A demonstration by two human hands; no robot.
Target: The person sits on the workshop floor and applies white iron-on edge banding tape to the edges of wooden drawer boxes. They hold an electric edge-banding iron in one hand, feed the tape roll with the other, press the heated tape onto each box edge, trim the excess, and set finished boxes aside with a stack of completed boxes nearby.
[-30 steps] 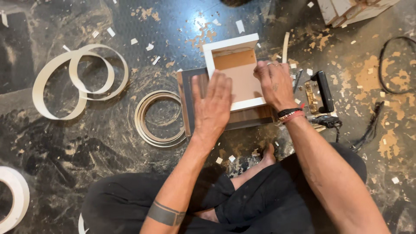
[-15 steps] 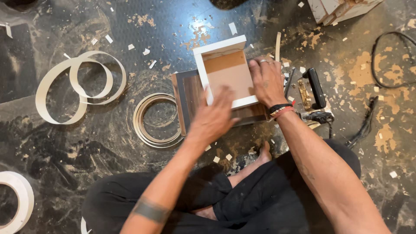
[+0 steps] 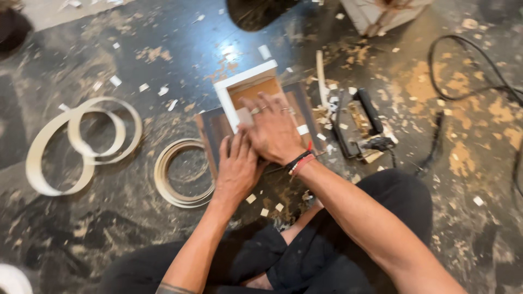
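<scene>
Saw the right hand (image 3: 275,133) laid palm down, fingers spread and released, gripping nothing, pressed over the near corner of a shallow square wooden box with white-edged walls and a brown inside (image 3: 246,77). Noted its fingertips (image 3: 256,109) on or right beside a small white chip (image 3: 243,116) at the box's left wall; could not tell whether pinched or merely covered. Noted red and black bands (image 3: 300,160) at that wrist. Found the left hand (image 3: 237,163) just beside, also flat and unclenched, fingers together, touching the right hand's edge and resting on a dark brown wooden board (image 3: 210,128) lying under the box. Placed the box itself on that board, on the floor straight ahead of the crossed legs, partly hidden by the right hand. Judged that good work here called for even downward weight from both palms, box held square to the board, fingertips kept along the white wall rather than over the hollow middle, no sliding on the dusty surface. Further out, spotted a coil of pale thin edging strip (image 3: 159,177) just left of the board, larger loops of the same strip (image 3: 38,158) well apart to the left, a black handled power tool (image 3: 362,122) near the right, its black cable (image 3: 436,71) beyond, all on a dark marbled floor (image 3: 109,234) strewn with sawdust and white chips
</scene>
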